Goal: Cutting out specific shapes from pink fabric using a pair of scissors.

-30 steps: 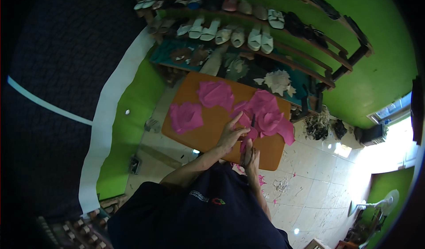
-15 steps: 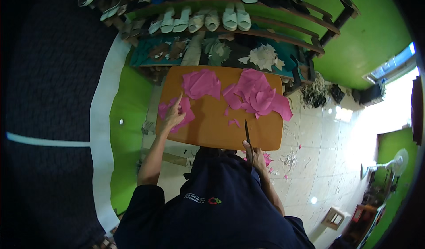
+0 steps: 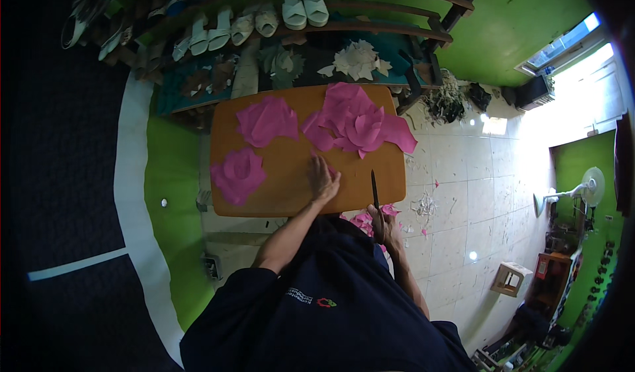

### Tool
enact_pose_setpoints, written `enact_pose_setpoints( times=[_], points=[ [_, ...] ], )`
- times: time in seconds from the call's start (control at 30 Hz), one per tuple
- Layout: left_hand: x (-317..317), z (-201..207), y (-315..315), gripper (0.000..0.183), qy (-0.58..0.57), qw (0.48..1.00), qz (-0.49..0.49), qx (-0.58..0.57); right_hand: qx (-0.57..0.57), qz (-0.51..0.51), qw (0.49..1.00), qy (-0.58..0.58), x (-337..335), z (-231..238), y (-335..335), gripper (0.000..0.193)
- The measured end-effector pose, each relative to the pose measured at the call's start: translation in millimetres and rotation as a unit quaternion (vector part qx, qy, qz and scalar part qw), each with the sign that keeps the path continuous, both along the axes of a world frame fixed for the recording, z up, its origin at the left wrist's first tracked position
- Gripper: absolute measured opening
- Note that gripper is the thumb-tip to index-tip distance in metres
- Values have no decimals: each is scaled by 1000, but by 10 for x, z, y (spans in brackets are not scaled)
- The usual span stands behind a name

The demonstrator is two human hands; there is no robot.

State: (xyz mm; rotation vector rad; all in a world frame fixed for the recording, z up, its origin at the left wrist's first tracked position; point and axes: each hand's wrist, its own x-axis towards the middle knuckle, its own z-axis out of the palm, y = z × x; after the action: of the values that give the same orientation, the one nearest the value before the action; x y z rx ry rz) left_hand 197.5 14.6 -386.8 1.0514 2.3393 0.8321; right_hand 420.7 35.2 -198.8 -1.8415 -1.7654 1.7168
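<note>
My left hand (image 3: 323, 181) lies on the front middle of the orange-brown table (image 3: 284, 186), fingers stretched out and close together. A small pink scrap (image 3: 333, 171) shows beside its fingers. Past the table's front edge, my right hand (image 3: 389, 230) is closed around the handles of dark scissors (image 3: 375, 190), blades pointing away from me over the tabletop. Cut pink sheet pieces lie in three groups: a large overlapping pile (image 3: 354, 124) at the far right, a smaller pile (image 3: 264, 124) at the far left, and another pile (image 3: 239, 173) at the near left.
Pink offcuts (image 3: 362, 222) lie below the table's front edge, near my right hand. Beyond the table stands a wooden rack with several sandals (image 3: 294, 11) and cut pale pieces (image 3: 357, 61). Scraps (image 3: 426, 204) litter the tiled floor at right, near a small stool (image 3: 510, 279) and a white fan (image 3: 591, 185).
My left hand has moved right from the near-left pink pile to the front middle, where loose pink scraps lay. The right hand still holds the scissors. The whole view has shifted.
</note>
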Motion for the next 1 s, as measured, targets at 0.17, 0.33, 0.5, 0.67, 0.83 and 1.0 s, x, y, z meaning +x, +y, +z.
enact_pose_setpoints(
  times=[0.17,0.33,0.5,0.67,0.83,1.0],
  points=[
    [819,-105,165,84,63,994,-82,33,-15,-47,999,-2,90,269,0,67],
    [959,497,123,66,-200,804,-560,-28,68,-76,995,-9,195,343,68,60],
    [584,751,-372,41,-403,864,-300,36,48,-75,995,54,66,493,109,55],
    [-477,630,-995,32,65,983,60,161,23,-24,998,48,-153,570,117,55],
    [-1383,404,-1596,33,181,964,188,51,24,9,994,109,-349,522,119,50],
    [-1913,412,-1084,29,32,970,221,94,83,51,992,83,-307,502,109,53]
  ],
)
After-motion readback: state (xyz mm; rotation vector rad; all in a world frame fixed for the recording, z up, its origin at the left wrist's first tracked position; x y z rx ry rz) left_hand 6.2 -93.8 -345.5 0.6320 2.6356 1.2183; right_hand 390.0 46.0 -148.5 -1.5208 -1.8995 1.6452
